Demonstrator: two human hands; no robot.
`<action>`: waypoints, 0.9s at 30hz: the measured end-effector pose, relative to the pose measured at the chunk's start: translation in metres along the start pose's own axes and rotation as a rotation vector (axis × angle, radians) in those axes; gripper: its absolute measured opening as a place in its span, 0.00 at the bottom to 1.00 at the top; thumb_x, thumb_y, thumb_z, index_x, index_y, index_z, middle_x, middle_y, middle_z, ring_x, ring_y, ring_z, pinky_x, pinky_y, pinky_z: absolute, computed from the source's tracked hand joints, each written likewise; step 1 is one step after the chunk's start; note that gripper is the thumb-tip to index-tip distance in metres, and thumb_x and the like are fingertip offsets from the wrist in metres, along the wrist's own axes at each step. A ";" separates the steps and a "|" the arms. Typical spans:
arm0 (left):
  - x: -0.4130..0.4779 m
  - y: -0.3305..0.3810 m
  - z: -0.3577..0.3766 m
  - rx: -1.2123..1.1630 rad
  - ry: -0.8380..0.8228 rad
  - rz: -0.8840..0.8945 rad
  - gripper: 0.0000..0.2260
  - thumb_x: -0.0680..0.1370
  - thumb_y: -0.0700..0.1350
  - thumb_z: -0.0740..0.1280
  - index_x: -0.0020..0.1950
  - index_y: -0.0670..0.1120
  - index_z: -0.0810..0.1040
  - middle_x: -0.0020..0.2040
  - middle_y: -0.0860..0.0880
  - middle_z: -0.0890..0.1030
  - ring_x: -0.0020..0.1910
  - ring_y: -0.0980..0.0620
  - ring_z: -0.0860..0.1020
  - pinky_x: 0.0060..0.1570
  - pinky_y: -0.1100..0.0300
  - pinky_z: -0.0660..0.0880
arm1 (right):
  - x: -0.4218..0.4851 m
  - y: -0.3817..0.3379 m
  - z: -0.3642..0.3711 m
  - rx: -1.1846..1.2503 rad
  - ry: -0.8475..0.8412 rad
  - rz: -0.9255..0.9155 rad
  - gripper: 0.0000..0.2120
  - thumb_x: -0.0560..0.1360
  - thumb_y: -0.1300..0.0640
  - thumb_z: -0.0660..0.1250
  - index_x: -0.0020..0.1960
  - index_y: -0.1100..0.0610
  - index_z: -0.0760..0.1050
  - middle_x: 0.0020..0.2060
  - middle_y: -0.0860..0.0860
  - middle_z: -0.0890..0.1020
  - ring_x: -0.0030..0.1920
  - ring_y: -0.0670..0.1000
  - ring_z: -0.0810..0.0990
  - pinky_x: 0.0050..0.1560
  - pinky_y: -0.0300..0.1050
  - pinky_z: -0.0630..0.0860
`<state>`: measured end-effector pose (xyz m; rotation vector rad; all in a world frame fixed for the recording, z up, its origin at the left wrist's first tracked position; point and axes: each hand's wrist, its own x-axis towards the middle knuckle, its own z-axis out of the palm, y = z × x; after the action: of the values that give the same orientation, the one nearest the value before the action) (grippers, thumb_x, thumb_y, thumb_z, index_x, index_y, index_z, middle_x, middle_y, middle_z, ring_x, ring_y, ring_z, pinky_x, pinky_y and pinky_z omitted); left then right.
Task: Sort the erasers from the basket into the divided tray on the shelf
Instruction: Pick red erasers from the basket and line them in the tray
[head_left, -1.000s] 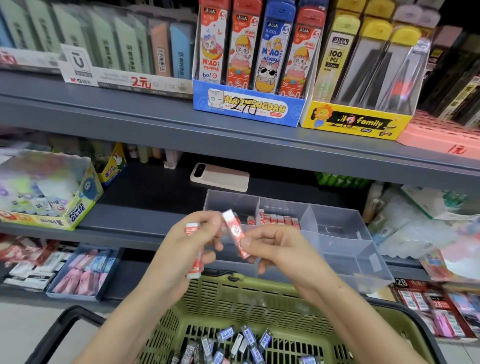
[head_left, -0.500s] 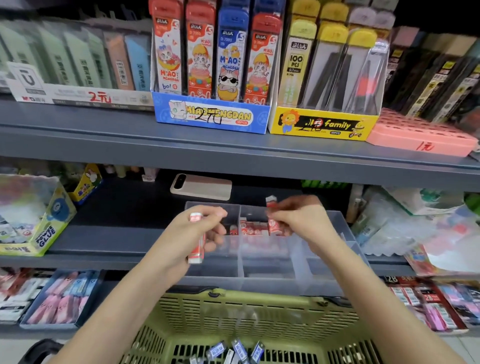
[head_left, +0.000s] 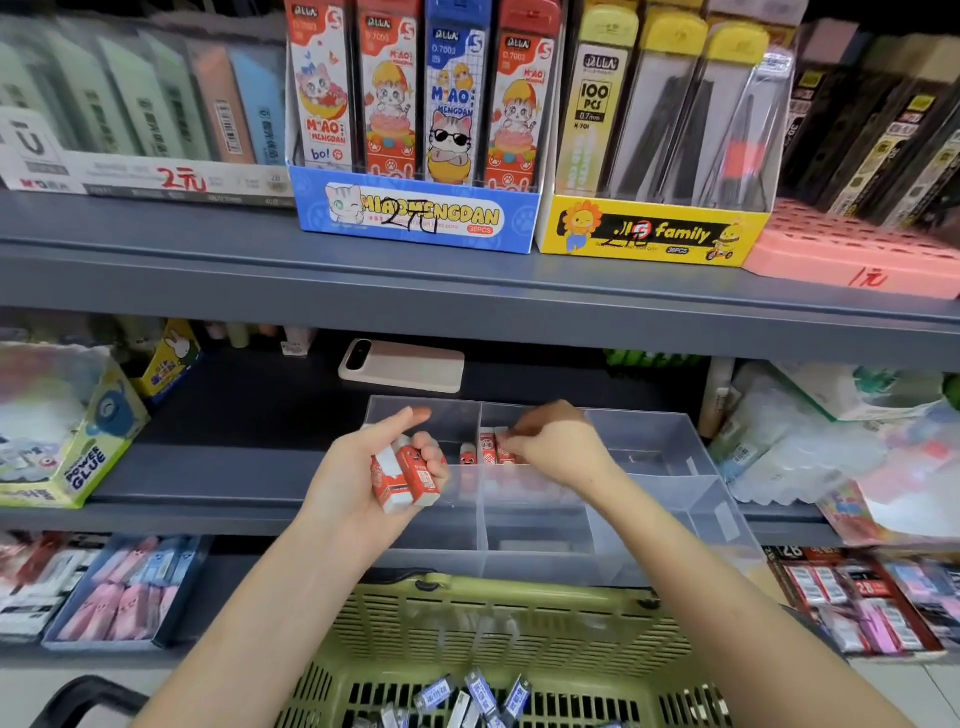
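1. Right hand (head_left: 556, 452), a second ago above the basket (head_left: 493, 618), now reaches into the rear middle compartment of the divided tray (head_left: 654, 418) on the shelf (head_left: 218, 467). The left hand (head_left: 358, 467) has risen beside it to the tray's left part.
2. Handling (judged): the erasers look light, firm and slightly yielding. Their paper sleeves should give fair grip, and nothing suggests fragility. The best hold is a pinch across the narrow sides or on the bare end.
3. Right hand: its fingertips are curled and pinch the upper end of the single eraser (head_left: 501, 440). This eraser stands upright and touches the row of red erasers (head_left: 485, 451) already in that compartment.
4. Left hand: its fingers are closed round the paired erasers (head_left: 408, 480), held side by side. They sit in front of the rear left compartment, just beside the row but apart from it.
5. Blue-sleeved erasers (head_left: 478, 696) lie loose in the basket, well below both hands.
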<state>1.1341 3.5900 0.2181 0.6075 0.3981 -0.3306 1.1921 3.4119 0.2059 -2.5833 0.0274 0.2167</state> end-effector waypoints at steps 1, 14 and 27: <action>0.000 0.000 0.000 -0.006 0.000 0.000 0.17 0.66 0.40 0.69 0.54 0.38 0.76 0.33 0.44 0.74 0.30 0.51 0.73 0.32 0.59 0.74 | 0.001 0.001 -0.003 0.040 -0.028 -0.001 0.12 0.74 0.53 0.67 0.43 0.62 0.82 0.43 0.58 0.83 0.47 0.58 0.80 0.42 0.43 0.73; -0.012 0.001 0.005 -0.116 -0.007 0.070 0.14 0.66 0.39 0.69 0.50 0.35 0.79 0.44 0.39 0.76 0.35 0.48 0.80 0.41 0.55 0.80 | -0.045 -0.026 -0.004 0.170 0.191 -0.203 0.09 0.73 0.48 0.66 0.35 0.48 0.79 0.35 0.47 0.83 0.39 0.48 0.80 0.42 0.43 0.74; -0.018 0.029 -0.028 0.546 -0.005 0.485 0.08 0.75 0.42 0.65 0.49 0.39 0.80 0.44 0.44 0.84 0.45 0.49 0.83 0.43 0.60 0.80 | -0.060 -0.025 -0.018 0.651 0.033 -0.009 0.03 0.69 0.61 0.72 0.37 0.59 0.81 0.32 0.53 0.81 0.30 0.47 0.74 0.28 0.40 0.68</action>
<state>1.1230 3.6330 0.2196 1.2090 0.1403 0.0337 1.1370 3.4223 0.2435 -1.9379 0.0840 0.1319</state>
